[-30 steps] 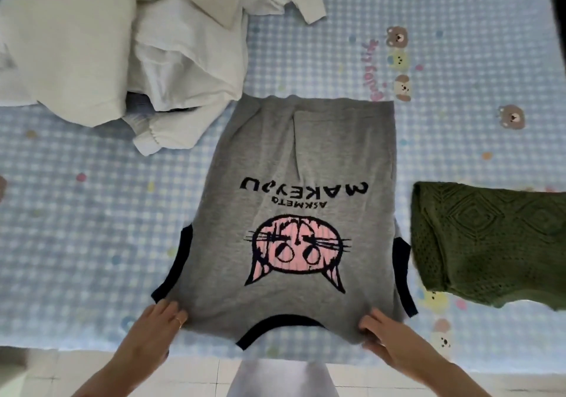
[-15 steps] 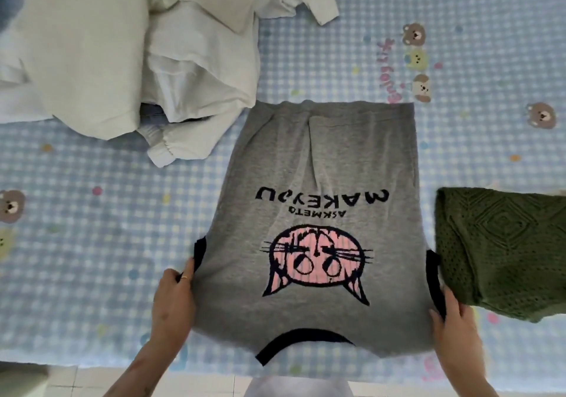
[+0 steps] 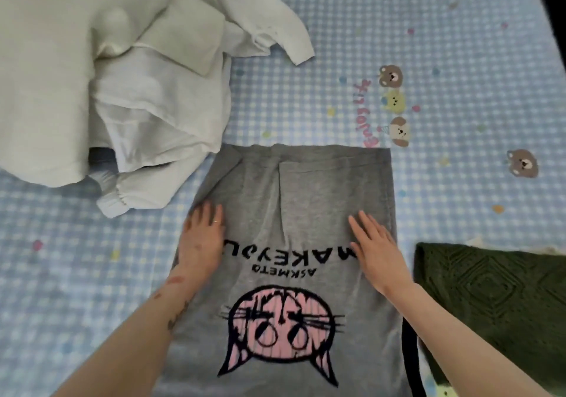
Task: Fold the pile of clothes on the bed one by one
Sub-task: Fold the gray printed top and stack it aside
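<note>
A grey t-shirt (image 3: 309, 188) with a pink cat face and black lettering lies flat on the bed, its sides folded in, neck end toward me. My left hand (image 3: 203, 237) rests palm down on its left edge, fingers spread, a ring on one finger. My right hand (image 3: 376, 243) presses flat on the right part of the shirt, over the end of the lettering. Neither hand grips cloth. A heap of white and cream clothes (image 3: 101, 68) lies at the upper left.
A folded dark green knitted garment (image 3: 496, 298) lies to the right of the grey shirt. The bed sheet (image 3: 428, 44) is blue-and-white checked with bear prints. A dark edge shows at the top right corner.
Both hands let go of the shirt's near corners and moved forward onto its middle, now lying flat on it. The view has come closer over the bed.
</note>
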The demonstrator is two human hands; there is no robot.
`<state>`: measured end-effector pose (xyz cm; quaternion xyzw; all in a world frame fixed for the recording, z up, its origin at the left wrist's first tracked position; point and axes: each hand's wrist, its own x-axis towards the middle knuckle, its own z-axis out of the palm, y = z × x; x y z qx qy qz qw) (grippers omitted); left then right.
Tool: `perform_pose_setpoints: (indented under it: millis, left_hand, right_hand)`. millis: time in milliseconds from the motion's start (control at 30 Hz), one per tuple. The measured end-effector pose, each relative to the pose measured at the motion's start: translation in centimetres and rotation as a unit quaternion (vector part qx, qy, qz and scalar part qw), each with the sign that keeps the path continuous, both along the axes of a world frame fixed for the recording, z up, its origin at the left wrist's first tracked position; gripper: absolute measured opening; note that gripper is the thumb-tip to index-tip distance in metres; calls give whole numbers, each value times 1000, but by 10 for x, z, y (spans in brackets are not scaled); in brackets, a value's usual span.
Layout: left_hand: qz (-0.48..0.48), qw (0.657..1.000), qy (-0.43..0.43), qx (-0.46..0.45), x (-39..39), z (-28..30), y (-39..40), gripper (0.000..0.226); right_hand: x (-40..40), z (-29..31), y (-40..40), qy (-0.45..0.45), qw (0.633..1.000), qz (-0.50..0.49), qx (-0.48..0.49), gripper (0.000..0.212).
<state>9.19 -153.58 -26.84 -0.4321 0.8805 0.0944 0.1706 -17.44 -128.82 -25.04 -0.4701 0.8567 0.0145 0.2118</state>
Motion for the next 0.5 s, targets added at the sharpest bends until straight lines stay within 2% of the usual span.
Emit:
perform_pose_setpoints:
  millis: [67,100,167,233,300,400,500]
  left_hand:
    - [69,997,7,-25,-5,-1,-22,51]
    - [63,997,20,-26,-12,-3,-31,49]
    - [-11,999,30,-29,-36,-5,-48,50]
    - [-79,996,15,-28,-65,-7,-63,60]
    - [-101,994,-8,-49,-89,-11,-79,66]
    - [-120,988,-20,-98,-110,-14,-100,64]
    - [-127,985,-45,-105,-114,-12,-112,59]
  right_hand:
    - [-35,-4,-10,24,997,-69,10,50]
    - [-54,-5,-20,25,995,-100,-3,49]
    - [-88,-4,-49,18,993,-114,-38,46]
    - [-111,-3,-82,19,995,-71,-63,45]
    - [-130,-6,-112,30,998,-11,-58,46]
    - [-152,-9,-131,73,997,35,-4,42]
    - [-167,-9,-127,93,995,44,-11,32]
